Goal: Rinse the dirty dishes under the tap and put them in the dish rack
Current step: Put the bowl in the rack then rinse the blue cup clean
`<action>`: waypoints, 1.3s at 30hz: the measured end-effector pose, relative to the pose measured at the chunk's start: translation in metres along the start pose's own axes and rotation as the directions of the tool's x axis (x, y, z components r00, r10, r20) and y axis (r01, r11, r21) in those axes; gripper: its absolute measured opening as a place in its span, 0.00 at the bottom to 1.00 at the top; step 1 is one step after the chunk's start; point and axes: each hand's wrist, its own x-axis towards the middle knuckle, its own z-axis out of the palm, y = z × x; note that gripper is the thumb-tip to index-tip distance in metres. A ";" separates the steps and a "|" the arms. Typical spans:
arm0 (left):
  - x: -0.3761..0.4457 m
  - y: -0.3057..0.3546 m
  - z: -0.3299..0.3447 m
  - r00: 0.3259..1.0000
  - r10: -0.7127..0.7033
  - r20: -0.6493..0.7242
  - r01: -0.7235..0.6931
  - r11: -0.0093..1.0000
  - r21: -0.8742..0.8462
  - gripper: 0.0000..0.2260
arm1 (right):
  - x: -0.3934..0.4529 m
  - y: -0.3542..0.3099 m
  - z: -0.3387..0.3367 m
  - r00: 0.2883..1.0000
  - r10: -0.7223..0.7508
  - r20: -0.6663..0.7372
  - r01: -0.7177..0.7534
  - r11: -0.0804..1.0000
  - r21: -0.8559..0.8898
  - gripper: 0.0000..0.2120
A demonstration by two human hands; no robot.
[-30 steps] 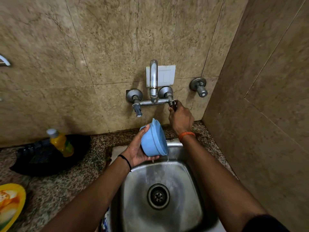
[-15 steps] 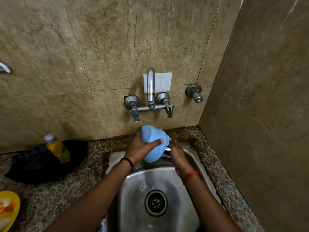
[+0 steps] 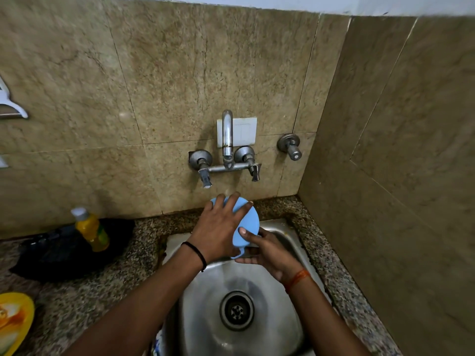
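Note:
A light blue bowl (image 3: 248, 222) is held upside down over the back of the steel sink (image 3: 285, 327), below the wall tap (image 3: 227, 140). My left hand (image 3: 218, 227) lies over the bowl's top with its fingers spread and curled round it. From the right, my right hand (image 3: 267, 249) grips the bowl's lower rim, thumb on the outside and fingers underneath. The inside of the bowl is hidden.
A yellow dish-soap bottle (image 3: 91, 231) stands on a black mat (image 3: 61, 253) on the granite counter at left. The edge of a yellow plate (image 3: 12, 322) shows at the lower left. A tiled wall closes the right side. The sink drain (image 3: 236, 310) lies below the hands.
My right hand left the tap's right handle and came down to the bowl. The bowl turned from on its side to upside down, with my left hand now spread on top.

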 end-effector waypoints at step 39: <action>-0.340 -0.200 -0.080 0.485 -0.807 0.338 0.682 0.107 -0.723 0.26 | 0.008 0.094 0.323 0.861 -0.404 0.309 0.502 0.770 -0.394 0.45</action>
